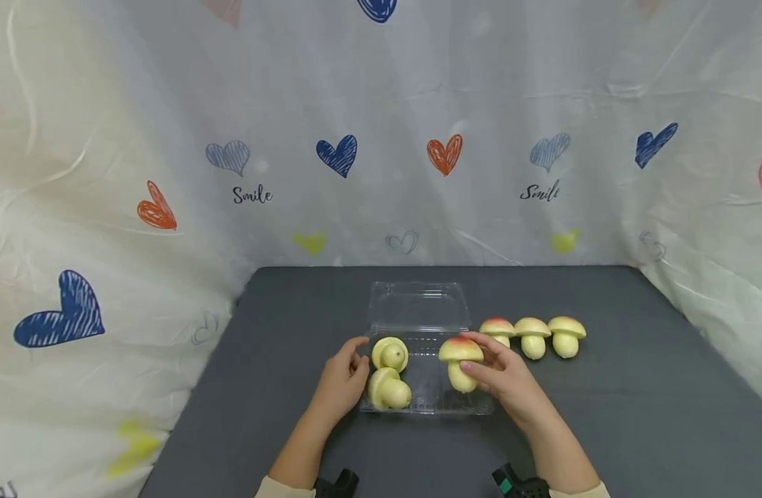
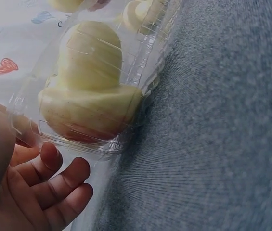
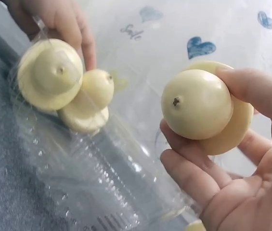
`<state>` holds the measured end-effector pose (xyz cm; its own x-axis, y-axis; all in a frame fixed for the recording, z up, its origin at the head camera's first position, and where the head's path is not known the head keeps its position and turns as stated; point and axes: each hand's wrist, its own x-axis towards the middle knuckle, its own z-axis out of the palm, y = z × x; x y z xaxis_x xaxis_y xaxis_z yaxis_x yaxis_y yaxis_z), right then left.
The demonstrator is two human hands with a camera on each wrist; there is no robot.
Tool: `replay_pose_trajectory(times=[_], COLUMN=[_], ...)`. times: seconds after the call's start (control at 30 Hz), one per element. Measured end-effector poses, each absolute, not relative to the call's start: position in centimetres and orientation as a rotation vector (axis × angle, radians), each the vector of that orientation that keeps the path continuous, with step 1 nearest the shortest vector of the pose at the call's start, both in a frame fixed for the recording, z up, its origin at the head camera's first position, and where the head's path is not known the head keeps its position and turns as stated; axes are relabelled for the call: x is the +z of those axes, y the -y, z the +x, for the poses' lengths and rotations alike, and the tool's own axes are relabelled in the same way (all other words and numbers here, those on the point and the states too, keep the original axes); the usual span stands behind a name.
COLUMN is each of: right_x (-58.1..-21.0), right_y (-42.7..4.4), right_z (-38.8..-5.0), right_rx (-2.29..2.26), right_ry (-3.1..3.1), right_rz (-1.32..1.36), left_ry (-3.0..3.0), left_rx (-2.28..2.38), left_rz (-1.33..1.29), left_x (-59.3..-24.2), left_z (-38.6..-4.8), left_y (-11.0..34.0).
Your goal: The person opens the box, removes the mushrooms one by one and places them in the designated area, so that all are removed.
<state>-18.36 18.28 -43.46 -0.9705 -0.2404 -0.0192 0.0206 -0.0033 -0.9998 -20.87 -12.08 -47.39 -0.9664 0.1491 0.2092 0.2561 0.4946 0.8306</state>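
Between the two hands, on the table [image 1: 605, 415], I see a clear plastic box [image 1: 427, 384], and its transparent lid [image 1: 418, 304] is open beyond them. The right hand [image 1: 511, 384] grips a pale mushroom [image 1: 460, 360] with a reddish cap, thumb on one side and fingers on the other. I see this piece above the right part of the box, stem downward. The left hand [image 1: 343, 377] touches the left wall of the box; its fingers are bent, but I cannot tell whether they pinch the plastic. Just beside the left hand, two mushrooms [image 1: 393, 392] lie close together inside the box. Farther than the right hand and to its right, I find three mushrooms [image 1: 533, 337] in a row on the table; this hand hides part of the nearest one.
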Motion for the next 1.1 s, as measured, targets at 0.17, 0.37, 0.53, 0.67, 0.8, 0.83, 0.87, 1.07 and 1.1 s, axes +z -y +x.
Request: replay_pose_trajectory(times=[0.17,0.37,0.53,0.67,0.8,0.83,0.87,1.07,1.1], right_x=[-43.7,-44.1,-44.0,-43.5,-43.2,-43.1,-43.1,-43.0,-43.1], right_y=[-18.6,-18.9,-19.0,-19.0,-19.1,-19.2,-19.3,-20.1,-20.2], right_z=[-18.4,-18.5,-18.5,-18.3,-17.9,-17.9,-17.9,-18.0,-18.1], right_rx=[-2.063,-2.056,-2.071,-2.096,-2.108,-2.107,-2.104,-2.083,-2.088], right_ry=[-2.181,-2.163,-2.162,-2.177,-2.184,-2.188,-2.195,-2.255,-2.262], right_rz=[-0.244,-0.326,-0.329,-0.289,-0.246,-0.242,-0.239,-0.259,-0.262], left_ry=[2.586,2.583,2.597,2.591,2.588,2.591,2.596,2.621,2.624], left_rx=[-1.467,-1.475,-1.446,-1.416,-1.388,-1.377,-1.367,-1.219,-1.191], left_rz=[-0.356,-0.33,-0.34,-0.364,-0.388,-0.392,-0.395,-0.443,-0.456], left_x=[-47.8,-48.3,-48.5,-48.3,-48.2,-48.2,-48.2,-48.0,-48.0], left_z=[-20.6,-20.3,-20.6,-20.8,-20.8,-20.7,-20.7,-20.5,-20.5], left_y=[11.8,11.9,12.1,12.3,12.5,12.5,12.4,12.2,12.3])
